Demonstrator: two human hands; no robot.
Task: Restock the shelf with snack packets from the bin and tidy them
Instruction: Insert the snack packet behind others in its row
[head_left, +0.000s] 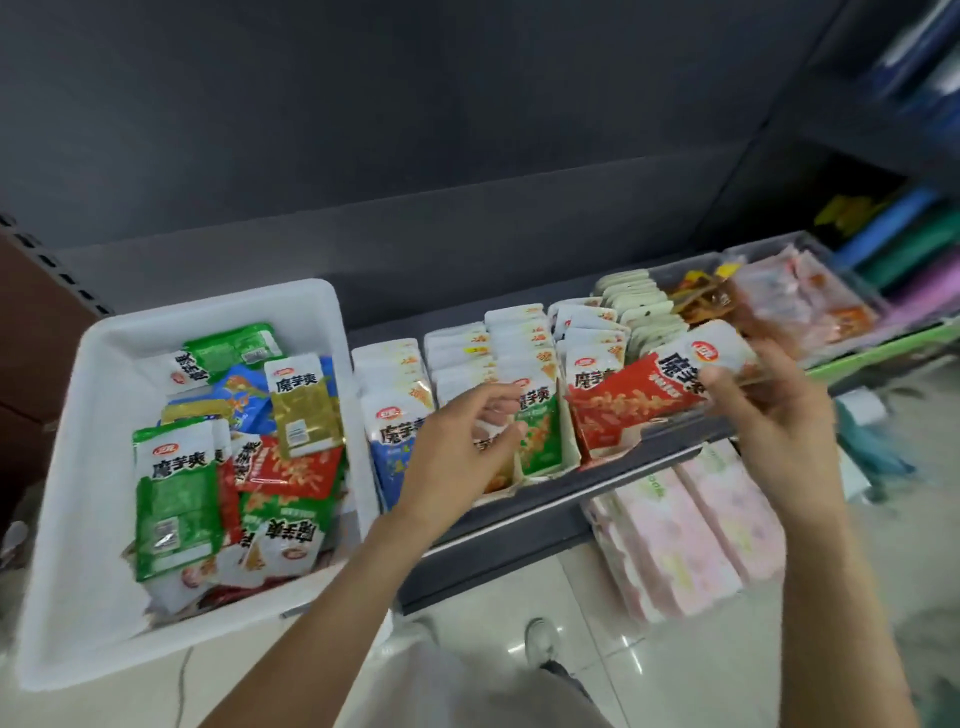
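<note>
- Two hands in view. The right hand pinches a red-and-white foil snack packet by its right end, holding it tilted just above the red row at the front of the shelf.
- The left hand has fingers curled loosely over the orange and green packet rows; its fingertips touch the packet tops, but whether it actually grips one cannot be told.
- Packet rows stand upright in card trays on the dark grey metal shelf: blue nearest the bin, then orange, green, red; paler rows run on to the far right.
- The white plastic bin sits on the left, touching the shelf end, with a loose jumble of green, red, gold and blue packets lying inside it.
- Risk, as a judgement: the held packet is gripped by one end only, so it may swing or slip on the way down and land flat across the row instead of standing in it.
- Risk: pushing it in could tip the neighbouring red packets forward over the tray lip; the left hand is not steadying that row.
- Risk: colours sit side by side, so a misfile into the green row is easy.
- Surroundings: pink soft packs on the lower level, glossy pale tiled floor, dark back panel, blurred coloured goods at far right.
</note>
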